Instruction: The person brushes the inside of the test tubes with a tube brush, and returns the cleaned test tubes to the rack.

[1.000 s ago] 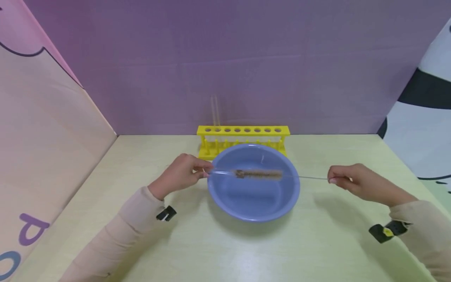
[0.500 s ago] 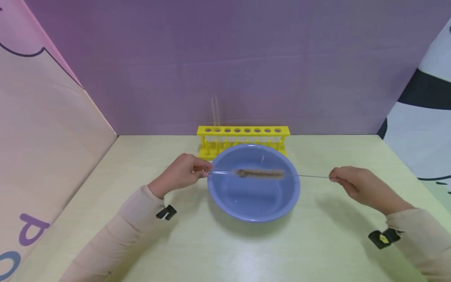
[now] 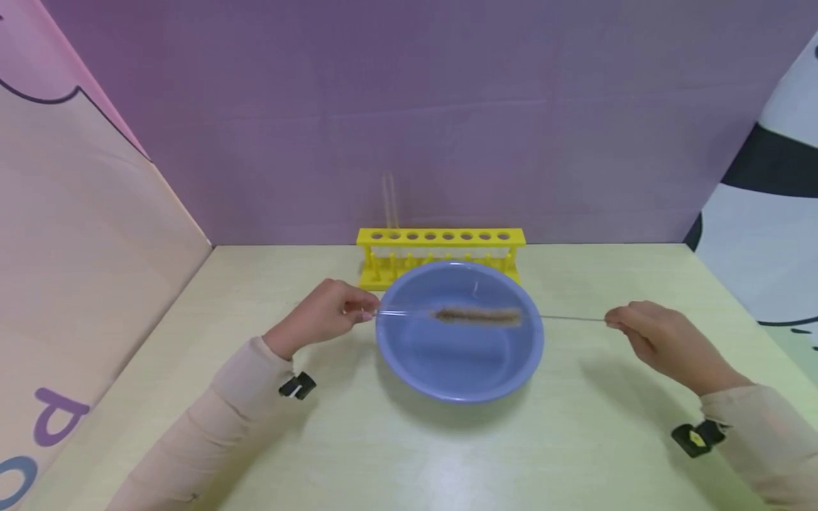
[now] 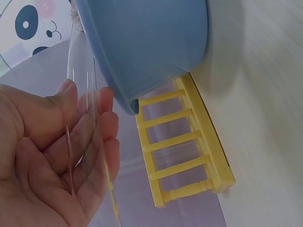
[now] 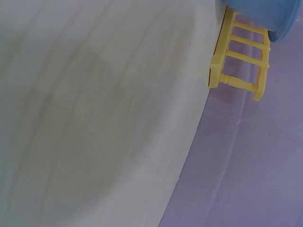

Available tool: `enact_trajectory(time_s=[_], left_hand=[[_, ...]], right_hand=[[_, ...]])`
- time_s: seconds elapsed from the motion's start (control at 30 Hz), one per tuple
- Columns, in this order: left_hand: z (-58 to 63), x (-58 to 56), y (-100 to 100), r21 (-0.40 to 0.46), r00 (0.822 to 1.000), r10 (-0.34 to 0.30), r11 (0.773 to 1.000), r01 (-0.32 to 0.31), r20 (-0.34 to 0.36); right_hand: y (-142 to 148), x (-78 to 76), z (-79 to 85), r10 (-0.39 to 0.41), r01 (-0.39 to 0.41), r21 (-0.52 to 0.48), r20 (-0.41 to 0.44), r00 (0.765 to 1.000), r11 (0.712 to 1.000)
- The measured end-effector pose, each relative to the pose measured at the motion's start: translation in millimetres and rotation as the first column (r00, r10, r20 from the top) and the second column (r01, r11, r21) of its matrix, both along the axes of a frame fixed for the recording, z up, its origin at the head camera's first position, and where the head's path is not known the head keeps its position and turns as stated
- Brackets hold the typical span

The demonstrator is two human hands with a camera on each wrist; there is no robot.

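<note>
My left hand (image 3: 327, 316) pinches a clear glass test tube (image 3: 402, 312), held nearly level over the left rim of a blue basin (image 3: 460, 394). In the left wrist view the test tube (image 4: 81, 61) passes between thumb and fingers. At its right end are the brown bristles of a test tube brush (image 3: 479, 316), above the basin. The brush's thin wire handle (image 3: 571, 318) runs right to my right hand (image 3: 664, 341), whose thumb and fingers pinch its end. The right wrist view does not show that hand.
A yellow test tube rack (image 3: 441, 235) stands behind the basin, partly hidden by it. One more glass tube (image 3: 390, 202) stands upright in the rack's left part. A purple backdrop (image 3: 447, 121) rises behind the pale wooden table (image 3: 415, 461).
My right hand has moved slightly right, and the brush's bristles have shifted right with it. My left hand, with the test tube, has moved a little left.
</note>
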State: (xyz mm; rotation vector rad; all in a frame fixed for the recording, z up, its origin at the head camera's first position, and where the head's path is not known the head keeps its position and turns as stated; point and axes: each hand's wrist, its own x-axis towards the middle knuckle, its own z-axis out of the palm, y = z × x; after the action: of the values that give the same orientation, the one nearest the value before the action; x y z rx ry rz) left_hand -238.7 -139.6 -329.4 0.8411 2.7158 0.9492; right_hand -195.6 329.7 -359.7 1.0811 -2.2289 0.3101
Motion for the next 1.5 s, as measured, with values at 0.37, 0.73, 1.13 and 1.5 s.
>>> enact_trajectory(time_s=[0.37,0.73,1.13,1.5], left_hand=[[-0.1,-1.5,1,0.041,0.999,-0.024,0.999,0.024,0.023],[0.5,-2.2,6,0.062,0.998,-0.055,0.997,0.054,0.021],[2.0,-1.0,9,0.102,0.998,-0.06,0.993,0.06,0.002],[-1.0,1.3,13,0.093,0.995,-0.081,0.992,0.086,-0.058]], right_hand=[[4,1.6,-0.6,-0.012,0.012,-0.002,-0.068,0.998,1.0],[-2,1.2,-1.1,-0.009,-0.004,-0.075,-0.177,0.984,0.997],[-1,-4.4,-8.8,0.019,-0.031,-0.103,-0.12,0.993,0.994],[-1,-2.7,4.4,0.037,-0.03,-0.051,0.148,0.988,0.998]])
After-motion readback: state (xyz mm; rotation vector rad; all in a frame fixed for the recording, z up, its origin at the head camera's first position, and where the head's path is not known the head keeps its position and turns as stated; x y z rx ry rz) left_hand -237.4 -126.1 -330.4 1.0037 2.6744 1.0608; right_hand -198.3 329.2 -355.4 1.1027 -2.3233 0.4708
